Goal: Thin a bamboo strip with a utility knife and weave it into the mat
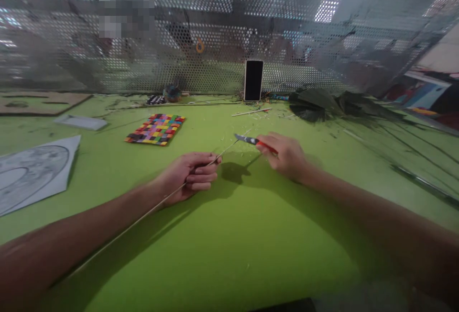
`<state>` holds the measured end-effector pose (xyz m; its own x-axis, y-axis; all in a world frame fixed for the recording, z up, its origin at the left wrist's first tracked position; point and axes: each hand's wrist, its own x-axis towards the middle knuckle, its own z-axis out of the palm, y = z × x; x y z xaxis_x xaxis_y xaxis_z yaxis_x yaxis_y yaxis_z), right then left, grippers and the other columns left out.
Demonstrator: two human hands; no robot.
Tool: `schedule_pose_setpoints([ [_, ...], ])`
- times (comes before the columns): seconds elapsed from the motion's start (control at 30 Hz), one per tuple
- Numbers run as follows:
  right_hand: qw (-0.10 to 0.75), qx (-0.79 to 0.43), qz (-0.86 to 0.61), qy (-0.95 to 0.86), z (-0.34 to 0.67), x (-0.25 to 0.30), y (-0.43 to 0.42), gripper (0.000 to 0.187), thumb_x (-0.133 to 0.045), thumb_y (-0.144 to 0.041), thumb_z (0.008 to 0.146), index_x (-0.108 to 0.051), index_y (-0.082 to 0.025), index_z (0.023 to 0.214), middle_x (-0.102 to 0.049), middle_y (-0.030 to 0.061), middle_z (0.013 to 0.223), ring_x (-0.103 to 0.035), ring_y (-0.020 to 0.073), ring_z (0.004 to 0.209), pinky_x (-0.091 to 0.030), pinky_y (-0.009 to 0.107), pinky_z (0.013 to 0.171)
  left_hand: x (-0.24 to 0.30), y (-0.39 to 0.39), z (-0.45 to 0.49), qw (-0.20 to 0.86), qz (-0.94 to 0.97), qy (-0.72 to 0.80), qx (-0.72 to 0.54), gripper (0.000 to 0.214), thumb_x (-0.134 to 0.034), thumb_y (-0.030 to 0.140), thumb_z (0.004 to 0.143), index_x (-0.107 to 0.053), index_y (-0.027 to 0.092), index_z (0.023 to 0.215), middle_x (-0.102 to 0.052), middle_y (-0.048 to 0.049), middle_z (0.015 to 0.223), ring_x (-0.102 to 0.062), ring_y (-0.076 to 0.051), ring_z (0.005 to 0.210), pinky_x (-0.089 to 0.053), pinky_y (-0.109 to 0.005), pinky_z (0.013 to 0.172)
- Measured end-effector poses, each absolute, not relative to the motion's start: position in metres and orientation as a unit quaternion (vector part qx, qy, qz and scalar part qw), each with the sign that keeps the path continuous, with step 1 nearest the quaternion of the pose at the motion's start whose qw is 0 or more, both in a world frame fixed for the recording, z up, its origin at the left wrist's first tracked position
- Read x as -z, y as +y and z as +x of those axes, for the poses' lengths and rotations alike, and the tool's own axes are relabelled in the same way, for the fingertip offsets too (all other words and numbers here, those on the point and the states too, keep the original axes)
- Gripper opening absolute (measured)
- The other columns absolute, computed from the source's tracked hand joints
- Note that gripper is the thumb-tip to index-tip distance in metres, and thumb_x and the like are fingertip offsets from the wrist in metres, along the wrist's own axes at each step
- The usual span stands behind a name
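Camera: one, worn on the person's head.
Direction: forward and down across the green worktop (251, 254) toward the perforated metal screen (222, 39).
Nearness: close; both forearms enter from the bottom edge.
Shared view: none, a single view.

We see a green table (229, 235) and a mat (156, 129) woven in many-coloured checks. Our knife (255, 141) has a red handle; the phone (254, 80) is black, the leaves (322, 101) dark green.

Green table (229, 254) — perforated metal screen (322, 39) behind, daylight through its holes
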<state>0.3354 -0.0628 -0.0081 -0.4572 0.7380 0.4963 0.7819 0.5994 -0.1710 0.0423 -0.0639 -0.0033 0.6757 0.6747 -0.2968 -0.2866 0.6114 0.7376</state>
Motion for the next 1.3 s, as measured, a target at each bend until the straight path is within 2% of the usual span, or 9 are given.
schedule_pose_setpoints([
  [0.13, 0.240, 0.068, -0.408, -0.878, 0.320, 0.011, -0.075, 0.039, -0.044, -0.036, 0.108, -0.071, -0.012, 0.123, -0.076, 0.0125, 0.099, -0.062, 0.0178, 0.072, -0.043, 0.029, 0.059, 0.003, -0.063, 0.042, 0.859, 0.331, 0.276, -0.276, 0.019, -0.048, 0.012, 0.101, -0.062, 0.009, 0.089, -0.026, 0.0107, 0.056, -0.017, -0.003, 0.039, -0.029, -0.010, 0.031],
  [0.37, 0.229, 0.098, -0.429, -0.868, 0.322, 0.008, -0.076, 0.042, -0.042, -0.035, 0.109, -0.071, -0.011, 0.125, -0.075, 0.0121, 0.099, -0.057, 0.0156, 0.066, -0.037, 0.028, 0.055, 0.000, -0.065, 0.043, 0.857, 0.325, 0.286, -0.280, 0.023, -0.044, 0.012, 0.103, -0.061, 0.009, 0.087, -0.026, 0.0110, 0.055, -0.013, -0.003, 0.039, -0.028, -0.010, 0.029],
  [0.63, 0.236, 0.087, -0.509, -0.823, 0.345, 0.005, -0.059, 0.039, -0.045, -0.032, 0.105, -0.076, -0.010, 0.113, -0.072, 0.0113, 0.086, -0.056, 0.0182, 0.068, -0.036, 0.029, 0.058, 0.000, -0.067, 0.043, 0.847, 0.335, 0.298, -0.287, 0.018, -0.048, 0.011, 0.100, -0.062, 0.008, 0.089, -0.027, 0.0106, 0.056, -0.016, -0.002, 0.038, -0.029, -0.010, 0.030],
  [0.9, 0.213, 0.017, -0.428, -0.878, 0.313, 0.006, -0.080, 0.039, -0.043, -0.034, 0.108, -0.071, -0.011, 0.121, -0.074, 0.0120, 0.096, -0.060, 0.0186, 0.073, -0.041, 0.030, 0.062, 0.003, -0.068, 0.043, 0.847, 0.345, 0.276, -0.296, 0.018, -0.050, 0.010, 0.099, -0.064, 0.009, 0.088, -0.029, 0.0096, 0.057, -0.021, -0.002, 0.038, -0.031, -0.009, 0.033],
  [1.3, 0.200, 0.068, -0.432, -0.877, 0.311, 0.009, -0.084, 0.044, -0.040, -0.039, 0.109, -0.071, -0.013, 0.125, -0.075, 0.0137, 0.106, -0.061, 0.0187, 0.076, -0.039, 0.030, 0.061, 0.003, -0.066, 0.046, 0.846, 0.347, 0.271, -0.300, 0.016, -0.053, 0.009, 0.099, -0.063, 0.008, 0.086, -0.030, 0.0097, 0.056, -0.019, -0.001, 0.040, -0.031, -0.009, 0.033],
])
